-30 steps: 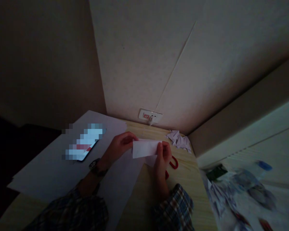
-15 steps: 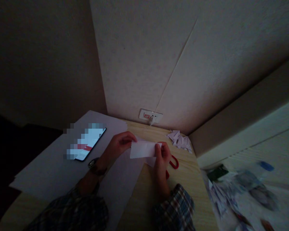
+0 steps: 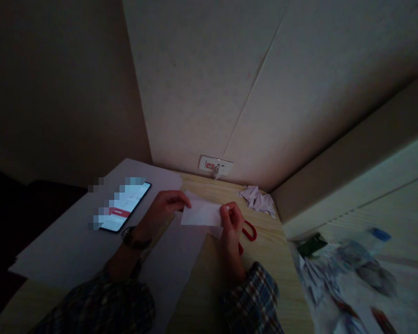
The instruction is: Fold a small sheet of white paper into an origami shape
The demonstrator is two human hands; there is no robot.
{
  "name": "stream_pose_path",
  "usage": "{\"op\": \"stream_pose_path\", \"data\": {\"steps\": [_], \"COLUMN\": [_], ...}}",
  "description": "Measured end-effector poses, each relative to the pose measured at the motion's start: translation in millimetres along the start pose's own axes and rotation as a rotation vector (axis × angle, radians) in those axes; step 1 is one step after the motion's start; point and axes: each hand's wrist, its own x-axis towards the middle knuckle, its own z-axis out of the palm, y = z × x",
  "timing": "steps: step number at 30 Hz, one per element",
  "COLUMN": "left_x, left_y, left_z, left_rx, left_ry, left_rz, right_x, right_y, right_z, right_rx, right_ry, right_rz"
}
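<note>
A small white sheet of paper point(image 3: 201, 213) is stretched between my two hands above the table. My left hand point(image 3: 167, 204) pinches its upper left corner, a watch on the wrist. At the right edge, my right hand point(image 3: 232, 221) grips the paper between thumb and fingers. Below it lie more white sheets point(image 3: 174, 260). Red-handled scissors point(image 3: 250, 230) rest on the wood just right of my right hand, partly hidden by it.
A lit phone point(image 3: 125, 208) lies on large white paper point(image 3: 66, 246) at the left. Folded paper pieces point(image 3: 257, 200) sit at the table's back right corner. A wall socket point(image 3: 216, 165) holds a plug. Beyond the right edge are papers and a plastic bottle point(image 3: 365, 246).
The view has shifted slightly. Both hands still hold the paper, which now shows a little taller and more spread out.
</note>
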Motion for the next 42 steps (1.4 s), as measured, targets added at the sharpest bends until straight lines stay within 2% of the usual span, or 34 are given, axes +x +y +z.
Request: {"op": "stream_pose_path", "data": {"steps": [4,9,13,16,20,25,31,37,42], "left_x": [1.2,1.2,0.7,1.7,2.1,1.3,1.3,1.5,3.8], "left_y": [0.5,-0.8,-3.6,-6.7,-11.4,-16.0,-16.8,-17.3,-23.8], "left_z": [0.6,2.8,6.2,11.2,16.8,19.1,21.2,21.9,20.0], "left_rx": [-0.023,-0.078,-0.106,-0.085,0.049,0.121,0.109,0.058,0.037], "left_ry": [0.000,-0.049,-0.046,-0.079,-0.129,-0.102,-0.046,-0.037,-0.051], "left_rz": [-0.026,-0.024,-0.003,0.018,0.081,0.155,0.160,0.140,0.149], "right_x": [-2.1,-3.0,-2.7,-3.9,-6.1,-7.2,-6.9,-5.6,-1.4], "right_y": [-0.2,-0.7,1.9,4.6,1.9,-4.5,-4.1,0.9,6.3], "right_z": [0.0,-1.1,-2.0,-2.0,-0.5,1.7,2.6,1.4,1.2], "right_rx": [-0.008,-0.055,-0.059,-0.078,-0.169,-0.235,-0.206,-0.154,-0.099], "right_ry": [-0.017,0.027,0.038,0.001,-0.059,-0.083,-0.090,-0.082,-0.130], "right_rz": [0.004,-0.021,-0.058,-0.068,-0.104,-0.159,-0.150,-0.105,-0.064]}}
